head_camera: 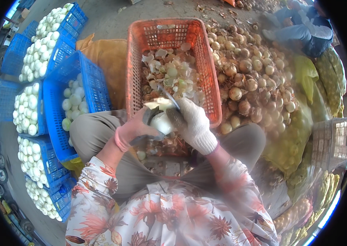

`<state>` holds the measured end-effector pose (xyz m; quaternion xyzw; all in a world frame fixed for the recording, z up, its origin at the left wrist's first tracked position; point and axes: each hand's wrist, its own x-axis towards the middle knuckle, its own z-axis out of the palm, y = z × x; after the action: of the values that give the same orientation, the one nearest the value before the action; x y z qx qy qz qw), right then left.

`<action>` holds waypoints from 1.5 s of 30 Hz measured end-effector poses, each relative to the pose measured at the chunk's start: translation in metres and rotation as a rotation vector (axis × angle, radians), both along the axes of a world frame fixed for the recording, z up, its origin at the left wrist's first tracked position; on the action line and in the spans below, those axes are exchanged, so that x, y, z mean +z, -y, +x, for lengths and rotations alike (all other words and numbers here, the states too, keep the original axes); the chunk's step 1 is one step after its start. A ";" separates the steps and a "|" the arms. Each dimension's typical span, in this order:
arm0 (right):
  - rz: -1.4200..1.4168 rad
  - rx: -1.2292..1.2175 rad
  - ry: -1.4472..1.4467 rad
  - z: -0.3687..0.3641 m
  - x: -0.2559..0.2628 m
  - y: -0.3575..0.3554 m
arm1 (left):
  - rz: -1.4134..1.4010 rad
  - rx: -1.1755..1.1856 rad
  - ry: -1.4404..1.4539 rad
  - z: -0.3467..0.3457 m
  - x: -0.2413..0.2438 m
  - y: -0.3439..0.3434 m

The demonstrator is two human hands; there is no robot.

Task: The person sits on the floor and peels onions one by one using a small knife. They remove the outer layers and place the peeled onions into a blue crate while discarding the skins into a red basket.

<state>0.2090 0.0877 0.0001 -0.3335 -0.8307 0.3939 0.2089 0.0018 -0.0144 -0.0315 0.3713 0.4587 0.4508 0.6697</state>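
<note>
My left hand (139, 127), in a pink glove with dark grey palm and fingertips, grips a white peeled onion (161, 123). On the right, my right hand (193, 124), in a white knit glove with a dark thumb area, holds a knife (169, 97) whose blade points up and away. A pale piece of onion skin (160, 104) stands at the onion's far side, beside the blade. Both hands are over the near end of an orange plastic crate (216, 92) that holds onion skins (173, 73). The knife's handle is hidden in my right hand.
A blue crate (58, 123) with peeled onions stands at my left, before filled blue crates (45, 106). A heap of unpeeled onions (244, 73) lies at the right, near yellow-green mesh sacks (287, 144). Another person (302, 27) sits at the far right. A brown sack (109, 64) lies behind the blue crate.
</note>
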 end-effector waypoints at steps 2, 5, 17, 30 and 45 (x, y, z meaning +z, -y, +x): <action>-0.251 -0.100 -0.166 0.000 -0.001 -0.002 | -0.137 0.061 0.151 0.006 0.030 -0.006; -0.426 -0.161 -0.448 -0.010 -0.007 -0.005 | -0.238 0.135 0.244 0.013 0.040 -0.010; 0.245 -0.160 -0.268 -0.001 -0.006 -0.006 | 0.032 0.388 0.458 0.002 0.019 -0.007; 0.376 0.082 0.021 0.004 0.002 0.010 | -0.009 0.466 0.326 0.001 0.008 -0.002; 0.096 0.005 -0.051 0.006 -0.004 0.018 | -0.016 0.399 -0.136 -0.004 0.002 -0.006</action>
<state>0.2146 0.0695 -0.0038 -0.3111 -0.8437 0.3626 0.2448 -0.0020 -0.0087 -0.0296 0.2971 0.5709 0.5446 0.5377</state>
